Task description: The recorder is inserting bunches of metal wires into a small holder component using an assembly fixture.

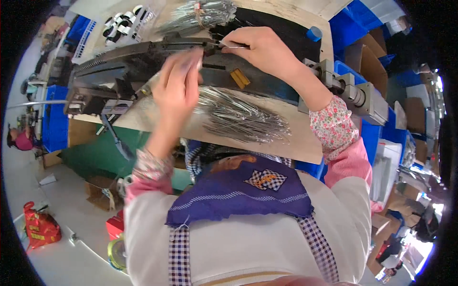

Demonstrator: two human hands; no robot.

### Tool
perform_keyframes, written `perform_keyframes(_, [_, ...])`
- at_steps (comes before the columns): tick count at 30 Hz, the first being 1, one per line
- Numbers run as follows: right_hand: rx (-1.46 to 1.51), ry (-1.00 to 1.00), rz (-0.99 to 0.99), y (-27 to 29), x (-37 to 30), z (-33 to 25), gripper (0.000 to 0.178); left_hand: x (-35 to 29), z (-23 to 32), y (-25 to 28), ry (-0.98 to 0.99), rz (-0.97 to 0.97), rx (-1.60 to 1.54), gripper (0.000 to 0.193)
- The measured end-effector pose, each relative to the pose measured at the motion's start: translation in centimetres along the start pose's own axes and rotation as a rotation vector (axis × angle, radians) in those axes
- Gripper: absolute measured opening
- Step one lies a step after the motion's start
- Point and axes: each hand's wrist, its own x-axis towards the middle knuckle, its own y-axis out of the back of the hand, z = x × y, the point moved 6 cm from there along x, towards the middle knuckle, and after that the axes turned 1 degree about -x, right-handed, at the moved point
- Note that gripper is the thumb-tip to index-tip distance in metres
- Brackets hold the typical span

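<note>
My right hand (262,50) is closed in a pinch on a thin metal rod (237,46), over the far side of a long dark metal machine bed (267,78). To its left, my left hand (179,78) hovers above the same bed, its fingers smeared by motion; whether it holds anything cannot be made out. Between the hands sits a small dark metal fixture (210,48). Nearer to me, a pile of thin metal rods (243,117) lies on the pale wooden tabletop (298,148). A small brass-coloured block (240,78) rests on the bed.
At the back lies a tied bundle of metal rods (198,16) beside a dark mat (286,35). A blue cap (314,33) stands at the mat's right end. A cylindrical metal drive unit (355,93) juts out on the right. White-and-black rings (124,24) sit back left.
</note>
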Motion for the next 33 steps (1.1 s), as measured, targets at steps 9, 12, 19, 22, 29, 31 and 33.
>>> perform_keyframes(9, [0.029,-0.137,-0.066,-2.0,0.7,0.8,0.02,-2.3,-0.3,-3.5,1.37,-0.069,-1.984,0.034])
perform_keyframes(12, [0.049,-0.155,-0.076,-2.1,1.0,0.1,0.02,-5.7,-0.7,-5.6,1.203,-0.37,-1.204,0.023])
perform_keyframes(19, [-0.173,-0.042,0.027,-1.1,-0.3,-3.3,0.018,-8.9,-6.3,-1.8,0.973,-0.452,-0.439,0.029])
perform_keyframes(22, [-0.255,-0.252,-0.02,-1.7,-4.4,-4.2,0.018,-15.3,-14.0,4.7,1.408,0.126,-0.645,0.037])
perform_keyframes(29, [-0.332,-0.462,-0.184,-6.8,-7.7,5.2,0.02,-13.6,-16.0,7.8,1.345,0.378,-0.837,0.028])
perform_keyframes(31, [-0.325,-0.461,-0.226,-5.3,-8.5,3.9,0.02,-13.8,-16.0,7.3,1.284,0.497,-0.944,0.023])
perform_keyframes(33, [-0.262,-0.465,-0.277,-3.1,-9.6,1.6,0.019,-14.0,-14.6,6.4,1.132,0.57,-0.93,0.023])
